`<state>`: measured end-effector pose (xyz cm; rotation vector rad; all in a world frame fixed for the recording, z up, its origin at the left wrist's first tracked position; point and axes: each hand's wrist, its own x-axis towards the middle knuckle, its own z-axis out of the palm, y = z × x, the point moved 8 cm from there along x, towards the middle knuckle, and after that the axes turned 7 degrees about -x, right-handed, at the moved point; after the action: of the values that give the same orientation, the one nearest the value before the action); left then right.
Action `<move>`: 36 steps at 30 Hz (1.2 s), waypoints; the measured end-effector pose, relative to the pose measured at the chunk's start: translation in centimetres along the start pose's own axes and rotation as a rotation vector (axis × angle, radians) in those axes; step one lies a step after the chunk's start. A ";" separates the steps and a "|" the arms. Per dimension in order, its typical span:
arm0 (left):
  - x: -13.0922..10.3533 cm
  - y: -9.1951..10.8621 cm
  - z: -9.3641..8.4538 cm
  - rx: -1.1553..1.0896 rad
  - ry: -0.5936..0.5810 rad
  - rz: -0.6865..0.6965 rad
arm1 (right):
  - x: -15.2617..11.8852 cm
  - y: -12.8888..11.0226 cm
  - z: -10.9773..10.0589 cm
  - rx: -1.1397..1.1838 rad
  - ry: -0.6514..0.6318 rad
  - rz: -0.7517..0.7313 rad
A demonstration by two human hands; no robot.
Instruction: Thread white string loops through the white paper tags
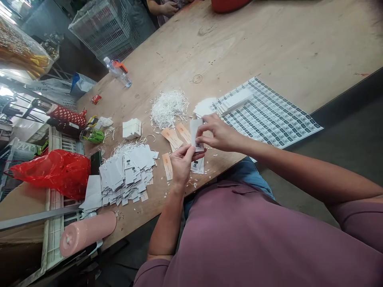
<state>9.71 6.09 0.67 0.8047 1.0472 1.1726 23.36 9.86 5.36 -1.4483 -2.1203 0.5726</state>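
A white paper tag stands upright between my two hands. My left hand grips it low down, thumb in front and fingers behind. My right hand is curled at its right side, with fingertips against its face; whether they pinch something small is hidden. Orange tags lie just left of the held tag, and another printed tag rests beneath my hands. Beyond them is a tangled heap of white strings. On the right, a sheet of printed labels carries a stack of white cards.
A large pile of white tags covers the table's left front, near a stack of small cards. Around the left edge are a pink bottle, a red plastic bag and a clear water bottle. Another person's hand shows at the far side.
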 end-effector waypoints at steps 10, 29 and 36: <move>-0.1 0.0 -0.3 0.018 0.015 0.002 | 0.1 -0.1 0.4 -0.012 0.026 0.009; -0.5 -0.1 -0.5 0.002 0.001 0.000 | -0.3 -0.6 0.6 -0.025 0.067 0.008; -0.4 -0.4 -0.8 0.014 -0.002 0.000 | -0.2 -0.6 0.8 -0.033 0.051 0.023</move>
<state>9.10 5.61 0.10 0.8165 1.0545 1.1655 22.51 9.45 5.05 -1.4913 -2.0853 0.5057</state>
